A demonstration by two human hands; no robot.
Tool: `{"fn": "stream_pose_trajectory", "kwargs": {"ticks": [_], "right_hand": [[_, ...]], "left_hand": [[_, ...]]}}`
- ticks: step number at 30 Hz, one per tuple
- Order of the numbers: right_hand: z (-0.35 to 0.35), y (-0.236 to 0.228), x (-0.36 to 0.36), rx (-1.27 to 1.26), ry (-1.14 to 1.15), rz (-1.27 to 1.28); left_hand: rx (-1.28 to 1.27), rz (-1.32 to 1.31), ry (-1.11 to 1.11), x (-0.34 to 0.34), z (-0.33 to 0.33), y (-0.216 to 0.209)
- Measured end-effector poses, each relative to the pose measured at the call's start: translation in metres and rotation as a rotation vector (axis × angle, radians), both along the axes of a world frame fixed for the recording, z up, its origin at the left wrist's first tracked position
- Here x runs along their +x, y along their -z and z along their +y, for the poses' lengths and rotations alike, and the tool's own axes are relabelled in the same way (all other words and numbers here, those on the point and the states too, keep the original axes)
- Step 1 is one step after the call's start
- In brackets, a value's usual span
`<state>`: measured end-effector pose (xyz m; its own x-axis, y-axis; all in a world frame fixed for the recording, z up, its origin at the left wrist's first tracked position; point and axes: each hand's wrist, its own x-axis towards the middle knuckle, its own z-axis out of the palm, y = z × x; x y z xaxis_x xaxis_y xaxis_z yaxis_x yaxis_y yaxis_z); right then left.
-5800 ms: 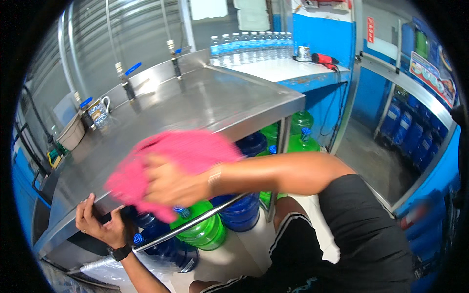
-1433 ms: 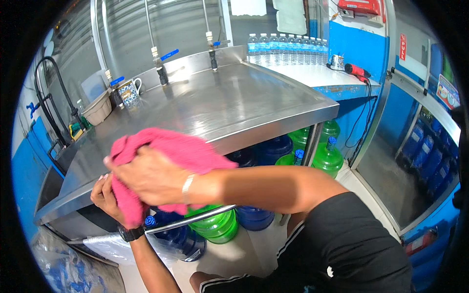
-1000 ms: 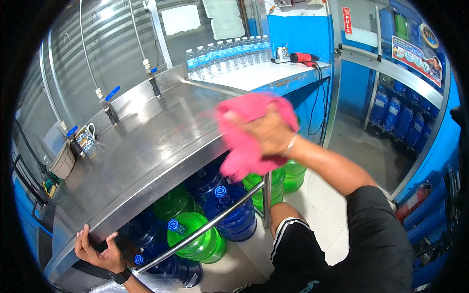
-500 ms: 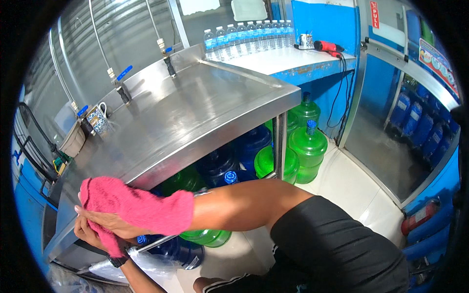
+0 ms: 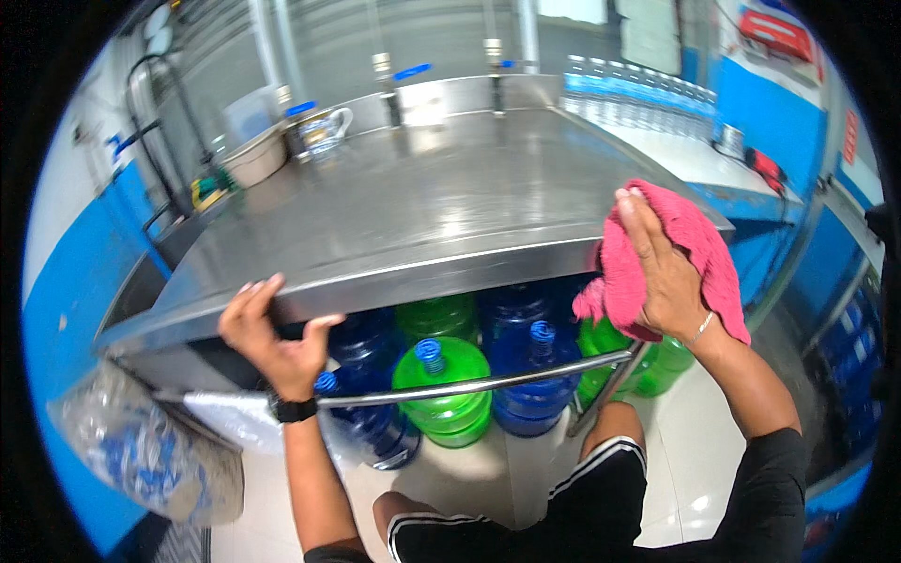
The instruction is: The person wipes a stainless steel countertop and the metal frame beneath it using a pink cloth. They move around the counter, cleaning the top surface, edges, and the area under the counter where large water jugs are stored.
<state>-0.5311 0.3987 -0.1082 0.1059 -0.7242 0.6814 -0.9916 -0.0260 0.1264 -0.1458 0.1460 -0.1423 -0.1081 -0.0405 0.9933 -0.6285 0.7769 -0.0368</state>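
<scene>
A stainless steel table (image 5: 413, 206) fills the middle, its folded front edge facing me. At the left part of that edge is my left hand (image 5: 277, 342), open with its fingers apart and holding nothing; the fingertips rest on or just by the metal. My right hand (image 5: 662, 272) has a pink cloth (image 5: 699, 235) at the table's right front corner. Its fingers are stretched along the cloth, which bunches under the palm and hangs past the wrist. The thumb is mostly hidden.
Below the table stand green jugs (image 5: 446, 389) and blue jugs (image 5: 535, 385) behind a metal rail (image 5: 479, 384). Valves with blue handles (image 5: 413, 71), a mug (image 5: 324, 129) and a basin (image 5: 255, 158) line the back. Bottles (image 5: 638, 94) stand at right; a filled plastic bag (image 5: 155, 450) sits at left.
My right hand has carried the pink cloth from the left front corner to the right one. My left hand has separated from it and opened at the front edge. The view has turned left.
</scene>
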Motion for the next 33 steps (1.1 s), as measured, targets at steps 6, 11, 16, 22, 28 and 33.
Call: {"fn": "stream_pose_trajectory", "kwargs": {"ticks": [6, 11, 16, 22, 28, 33], "right_hand": [[-0.104, -0.017, 0.129, 0.144, -0.491, -0.008], [-0.193, -0.029, 0.249, 0.137, -0.637, 0.114], [-0.212, -0.087, 0.239, 0.405, -0.783, 0.156], [-0.153, -0.145, 0.19, 0.573, -0.818, -0.095], [-0.094, -0.113, 0.13, 0.239, -0.431, 0.328], [-0.098, -0.096, 0.111, 0.349, -0.384, 0.178]], "left_hand": [[0.099, 0.387, 0.311, -0.032, 0.062, 0.032], [-0.074, 0.253, 0.467, -0.081, 0.114, 0.072], [0.009, 0.388, 0.309, -0.083, 0.055, 0.042], [0.29, 0.204, 0.085, -0.059, 0.03, 0.012], [0.277, 0.316, -0.139, 0.034, -0.042, 0.019], [0.343, 0.524, -0.113, 0.068, -0.059, -0.004]]}}
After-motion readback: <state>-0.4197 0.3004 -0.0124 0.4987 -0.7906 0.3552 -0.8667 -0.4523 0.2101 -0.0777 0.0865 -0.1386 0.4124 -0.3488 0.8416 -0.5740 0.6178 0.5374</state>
